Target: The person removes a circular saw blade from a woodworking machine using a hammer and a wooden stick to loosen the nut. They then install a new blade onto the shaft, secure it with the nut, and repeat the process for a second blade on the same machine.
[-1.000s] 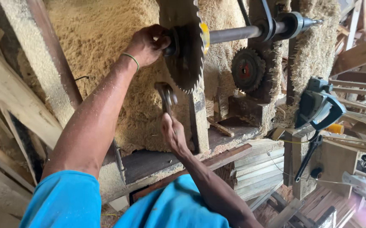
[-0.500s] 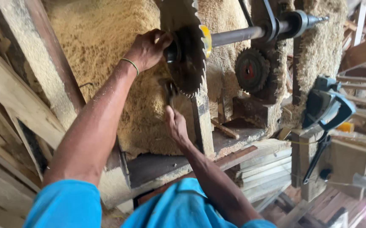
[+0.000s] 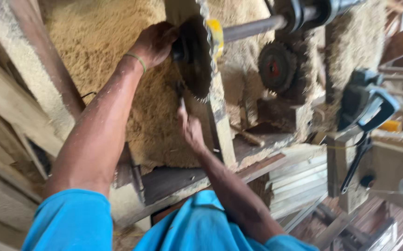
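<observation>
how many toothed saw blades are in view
2. The large circular blade sits on the shaft, with the left hand at its hub and the right hand just below. A smaller blade lies right of it against sawdust. Others may be hidden.

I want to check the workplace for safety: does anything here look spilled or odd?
Yes. Pale yellow sawdust lies heaped thickly behind the dark toothed circular saw blade, where the left hand grips the hub and the right hand reaches just below the teeth.
</observation>
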{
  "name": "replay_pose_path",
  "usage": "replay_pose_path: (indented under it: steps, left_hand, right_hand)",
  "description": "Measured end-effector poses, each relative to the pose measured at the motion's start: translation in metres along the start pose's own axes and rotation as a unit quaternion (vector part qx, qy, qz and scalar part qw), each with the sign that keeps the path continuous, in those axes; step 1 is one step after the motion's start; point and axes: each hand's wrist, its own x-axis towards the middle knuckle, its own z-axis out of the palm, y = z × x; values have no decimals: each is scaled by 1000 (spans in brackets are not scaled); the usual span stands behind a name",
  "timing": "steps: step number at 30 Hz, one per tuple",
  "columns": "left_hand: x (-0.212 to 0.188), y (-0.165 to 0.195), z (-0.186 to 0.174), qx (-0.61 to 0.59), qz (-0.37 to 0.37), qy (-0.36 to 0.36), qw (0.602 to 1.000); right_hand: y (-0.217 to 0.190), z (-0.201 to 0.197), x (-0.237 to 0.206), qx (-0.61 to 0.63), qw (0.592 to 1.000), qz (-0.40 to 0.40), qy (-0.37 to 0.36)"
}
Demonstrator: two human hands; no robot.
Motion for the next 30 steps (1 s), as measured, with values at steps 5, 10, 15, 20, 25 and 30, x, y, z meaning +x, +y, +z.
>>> replay_pose_path:
  steps: [5,10,15,20,25,30]
  left_hand:
    - [-7,8,0,-119,-38,7,992]
    - [-2,30,0,388,163,-3,907]
    - [3,54,-3,222,-203,-58,952]
    - [-3,50,-11,219,-298,-73,926]
    - [-46,67,12,335,17,45,941]
    - [-162,90,66,475,18,-279,834]
  right_hand:
    - [30,-32,-42,66,996,24,-56]
    - [30,-34,-30,39,972,-226,54]
    - [-11,7,19,105,980,-161,-49]
    - [2,-7,-7,28,998,-29,-57]
    - [38,-60,-71,-112,991,16,-78]
    - [69,-122,-116,-192,979,-35,-54]
